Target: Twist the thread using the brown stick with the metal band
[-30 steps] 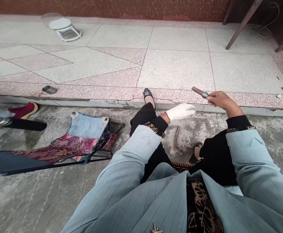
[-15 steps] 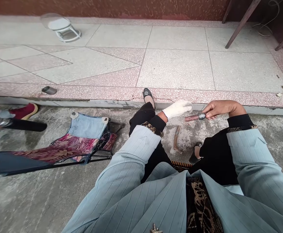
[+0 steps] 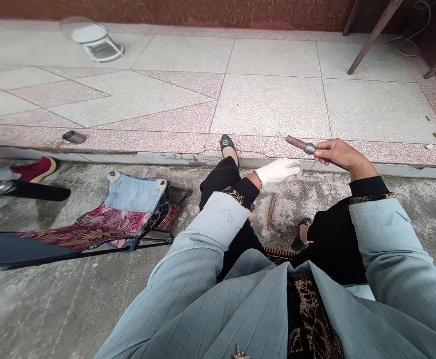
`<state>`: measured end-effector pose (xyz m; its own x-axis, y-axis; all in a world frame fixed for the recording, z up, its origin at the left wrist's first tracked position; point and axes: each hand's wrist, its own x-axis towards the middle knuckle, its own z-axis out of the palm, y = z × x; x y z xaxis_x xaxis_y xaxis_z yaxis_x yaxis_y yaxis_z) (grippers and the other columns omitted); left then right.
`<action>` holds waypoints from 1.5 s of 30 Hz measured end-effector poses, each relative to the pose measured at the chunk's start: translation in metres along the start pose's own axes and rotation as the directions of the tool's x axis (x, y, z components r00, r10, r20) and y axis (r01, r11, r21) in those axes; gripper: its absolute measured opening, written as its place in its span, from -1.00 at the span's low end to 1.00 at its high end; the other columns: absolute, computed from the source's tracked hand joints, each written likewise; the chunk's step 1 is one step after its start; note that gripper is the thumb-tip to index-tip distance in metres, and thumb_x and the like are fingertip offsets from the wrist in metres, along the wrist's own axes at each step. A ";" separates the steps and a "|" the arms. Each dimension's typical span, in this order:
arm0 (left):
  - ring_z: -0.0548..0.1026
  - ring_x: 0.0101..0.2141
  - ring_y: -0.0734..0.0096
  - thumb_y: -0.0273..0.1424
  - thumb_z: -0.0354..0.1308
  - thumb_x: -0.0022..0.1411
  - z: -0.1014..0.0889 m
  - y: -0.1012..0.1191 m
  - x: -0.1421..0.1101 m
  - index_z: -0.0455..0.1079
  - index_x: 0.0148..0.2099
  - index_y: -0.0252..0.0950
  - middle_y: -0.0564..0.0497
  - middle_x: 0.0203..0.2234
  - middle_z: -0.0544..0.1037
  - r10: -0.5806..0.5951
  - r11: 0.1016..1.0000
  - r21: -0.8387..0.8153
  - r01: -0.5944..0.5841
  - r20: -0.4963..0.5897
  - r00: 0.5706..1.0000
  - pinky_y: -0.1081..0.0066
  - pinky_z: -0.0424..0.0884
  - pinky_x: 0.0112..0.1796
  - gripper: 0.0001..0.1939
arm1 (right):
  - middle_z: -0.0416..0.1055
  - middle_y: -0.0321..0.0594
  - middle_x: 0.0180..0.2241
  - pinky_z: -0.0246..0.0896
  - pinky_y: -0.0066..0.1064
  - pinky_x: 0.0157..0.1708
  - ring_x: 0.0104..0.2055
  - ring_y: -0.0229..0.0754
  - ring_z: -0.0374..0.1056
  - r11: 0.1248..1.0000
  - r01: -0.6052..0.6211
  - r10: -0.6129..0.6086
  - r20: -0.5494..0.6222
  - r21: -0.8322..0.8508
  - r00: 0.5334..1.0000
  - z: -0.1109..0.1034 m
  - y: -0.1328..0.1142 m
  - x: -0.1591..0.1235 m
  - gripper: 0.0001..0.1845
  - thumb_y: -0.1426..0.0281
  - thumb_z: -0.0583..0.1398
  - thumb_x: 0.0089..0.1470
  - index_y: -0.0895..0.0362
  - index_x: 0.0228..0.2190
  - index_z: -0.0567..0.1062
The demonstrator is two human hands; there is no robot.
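Note:
My right hand [image 3: 335, 153] pinches a short reddish-brown stick with silver wire coiled tightly around it. The stick [image 3: 295, 142] points up and left, the wire coil [image 3: 309, 148] sitting just beyond my fingertips. To the left and slightly lower, my left hand [image 3: 278, 172] wears a white knit glove. Its fingers stretch to the right, apart from the stick, and I see nothing in them; their undersides are hidden. Below the glove, a bent brown stick [image 3: 271, 215] lies on the concrete between my feet.
A folding chair [image 3: 116, 219] with floral and denim fabric stands to my left. Beyond it are another person's red shoe [image 3: 37, 170] and a black tube [image 3: 44, 191]. A dark metal cylinder [image 3: 74, 137] lies on the raised tiled step [image 3: 270, 107]. Farther back stands a white stool [image 3: 97, 42].
My right hand has lifted the wire-wrapped stick and tilted its free end upward, away from the glove. My left hand has shifted slightly right and down.

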<state>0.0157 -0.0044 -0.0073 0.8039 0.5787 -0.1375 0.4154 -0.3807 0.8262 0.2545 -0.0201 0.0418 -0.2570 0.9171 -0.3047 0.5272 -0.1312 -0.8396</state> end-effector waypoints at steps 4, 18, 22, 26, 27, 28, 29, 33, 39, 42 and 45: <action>0.46 -0.32 0.43 -0.33 0.01 0.38 0.003 -0.003 0.006 0.49 -0.22 -0.30 0.02 -0.37 0.54 0.011 0.979 0.205 -0.010 -0.007 1.000 0.45 0.29 -0.23 -0.75 | 0.33 -0.27 -0.56 0.10 -0.40 -0.48 -0.53 -0.31 0.18 0.999 -0.032 0.032 -0.003 -0.016 0.999 0.010 0.002 0.008 -0.80 0.29 0.25 0.07 0.17 -0.47 0.46; 0.49 -0.33 0.27 -0.24 -0.02 0.36 0.010 -0.015 0.013 0.53 -0.19 -0.25 -0.07 -0.32 0.59 0.103 0.873 0.472 -0.124 0.071 0.992 0.36 0.22 -0.32 -0.68 | 0.53 -0.12 -0.34 0.17 -0.34 -0.30 -0.31 -0.11 0.37 0.727 -0.074 0.344 0.268 -0.682 0.900 0.037 0.013 0.021 -0.71 0.25 0.29 0.05 0.10 -0.20 0.66; 0.48 -0.30 0.33 -0.26 0.01 0.31 -0.002 -0.011 0.011 0.52 -0.19 -0.29 -0.03 -0.30 0.58 0.195 0.935 0.281 -0.217 0.104 0.975 0.42 0.26 -0.27 -0.71 | 0.43 -0.30 -0.52 0.11 -0.39 -0.42 -0.50 -0.28 0.22 0.911 -0.050 0.322 0.631 -0.409 0.706 0.028 0.009 0.006 -0.48 0.09 0.32 -0.01 0.13 -0.08 0.64; 0.45 -0.31 0.38 -0.25 0.00 0.30 -0.016 -0.011 0.012 0.51 -0.14 -0.35 -0.01 -0.32 0.57 0.203 0.970 0.128 -0.206 0.035 0.979 0.44 0.28 -0.24 -0.66 | 0.39 -0.37 -0.51 0.10 -0.43 -0.44 -0.51 -0.33 0.19 0.987 -0.023 0.113 0.595 -0.157 0.796 0.008 0.000 -0.013 -0.36 0.01 0.32 -0.03 0.13 0.00 0.59; 0.44 -0.32 0.39 -0.25 0.01 0.29 -0.017 -0.012 0.012 0.51 -0.13 -0.35 -0.01 -0.33 0.56 0.188 0.977 0.105 -0.188 0.009 0.982 0.44 0.28 -0.25 -0.67 | 0.36 -0.37 -0.52 0.10 -0.43 -0.44 -0.52 -0.34 0.18 0.994 -0.016 0.072 0.540 -0.107 0.838 0.006 -0.001 -0.016 -0.38 0.00 0.31 -0.03 0.15 -0.03 0.59; 0.43 -0.34 0.40 -0.25 0.02 0.29 -0.019 -0.012 0.012 0.51 -0.13 -0.36 0.00 -0.35 0.56 0.172 0.982 0.079 -0.170 -0.015 0.985 0.44 0.27 -0.27 -0.67 | 0.34 -0.38 -0.53 0.10 -0.44 -0.45 -0.52 -0.34 0.17 0.998 -0.005 0.033 0.467 -0.060 0.884 0.006 -0.001 -0.018 -0.40 -0.01 0.31 -0.02 0.16 -0.08 0.59; 0.42 -0.36 0.41 -0.25 0.02 0.29 -0.019 -0.012 0.013 0.50 -0.14 -0.36 0.00 -0.37 0.55 0.155 0.987 0.051 -0.154 -0.033 0.987 0.44 0.27 -0.30 -0.67 | 0.32 -0.37 -0.54 0.09 -0.44 -0.46 -0.53 -0.34 0.16 1.000 0.014 -0.005 0.379 -0.020 0.925 0.007 0.000 -0.018 -0.42 -0.02 0.30 -0.01 0.17 -0.12 0.59; 0.34 -0.48 0.46 -0.23 -0.05 0.35 -0.017 -0.010 0.014 0.46 -0.26 -0.36 0.04 -0.51 0.45 0.094 0.995 0.035 -0.092 -0.073 0.993 0.45 0.23 -0.38 -0.64 | 0.32 -0.30 -0.52 0.08 -0.44 -0.49 -0.52 -0.33 0.16 0.987 0.112 -0.111 -0.013 0.116 0.994 0.021 0.011 -0.005 -0.47 -0.08 0.26 0.01 0.17 -0.34 0.51; 0.43 -0.39 0.40 -0.27 -0.09 0.38 -0.016 -0.012 0.017 0.46 -0.22 -0.30 0.01 -0.39 0.54 0.031 0.964 0.265 -0.012 -0.069 0.997 0.43 0.26 -0.32 -0.67 | 0.34 -0.27 -0.53 0.10 -0.43 -0.48 -0.53 -0.31 0.17 0.997 0.069 -0.059 -0.228 0.038 0.972 0.024 0.031 0.022 -0.50 -0.07 0.23 0.03 0.16 -0.41 0.47; 0.48 -0.35 0.34 -0.23 -0.08 0.40 -0.014 -0.013 0.015 0.49 -0.11 -0.24 0.00 -0.34 0.57 -0.034 0.875 0.483 0.031 -0.002 0.999 0.41 0.25 -0.34 -0.66 | 0.36 -0.26 -0.54 0.04 -0.41 -0.47 -0.52 -0.28 0.19 0.986 -0.022 -0.021 -0.254 -0.165 0.967 0.025 0.038 0.027 -0.56 0.02 0.20 0.10 0.18 -0.36 0.55; 0.52 -0.30 0.28 -0.21 -0.09 0.41 -0.017 -0.012 0.013 0.50 -0.06 -0.23 -0.05 -0.29 0.59 -0.035 0.780 0.625 -0.007 0.054 0.998 0.40 0.25 -0.31 -0.64 | 0.44 -0.23 -0.48 0.04 -0.39 -0.41 -0.44 -0.21 0.27 0.924 -0.054 -0.034 -0.221 -0.379 0.975 0.031 0.041 0.029 -0.60 0.11 0.17 0.16 0.15 -0.23 0.63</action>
<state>0.0134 0.0197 -0.0096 0.8107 0.5518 -0.1957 0.5851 -0.7518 0.3040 0.2436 -0.0100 -0.0153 -0.0894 0.9815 -0.1691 0.8081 -0.0278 -0.5885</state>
